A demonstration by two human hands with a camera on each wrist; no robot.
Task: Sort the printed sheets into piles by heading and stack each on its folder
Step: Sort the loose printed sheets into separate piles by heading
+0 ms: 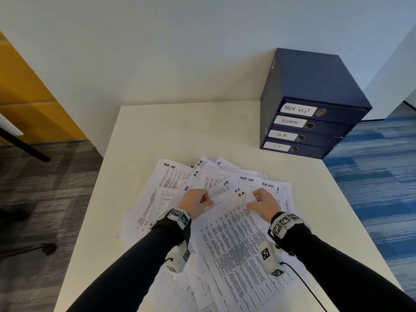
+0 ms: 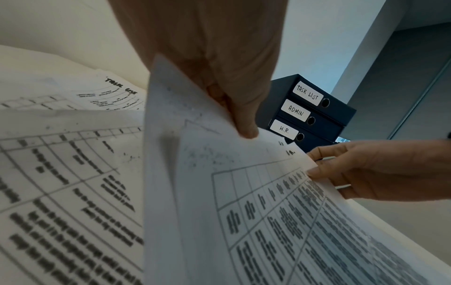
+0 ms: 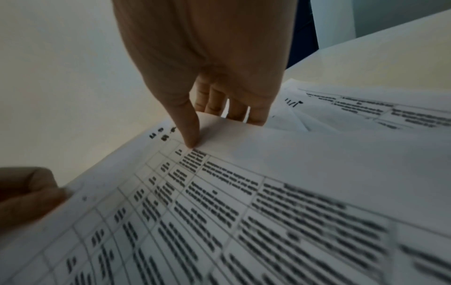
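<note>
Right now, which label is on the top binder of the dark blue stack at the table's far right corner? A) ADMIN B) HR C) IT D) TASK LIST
D: in the head view the top white handwritten label on the dark blue binder stack reads TASK LIST, with ADMIN, HR and IT below it in that order.

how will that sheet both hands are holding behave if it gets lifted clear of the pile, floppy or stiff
Probably floppy: the sheet already bows between the left hand and the right hand, which pinch its top corners. It looks like thin, light paper, so it may sag or crease. Lifting it could drag loose sheets beneath.
</note>
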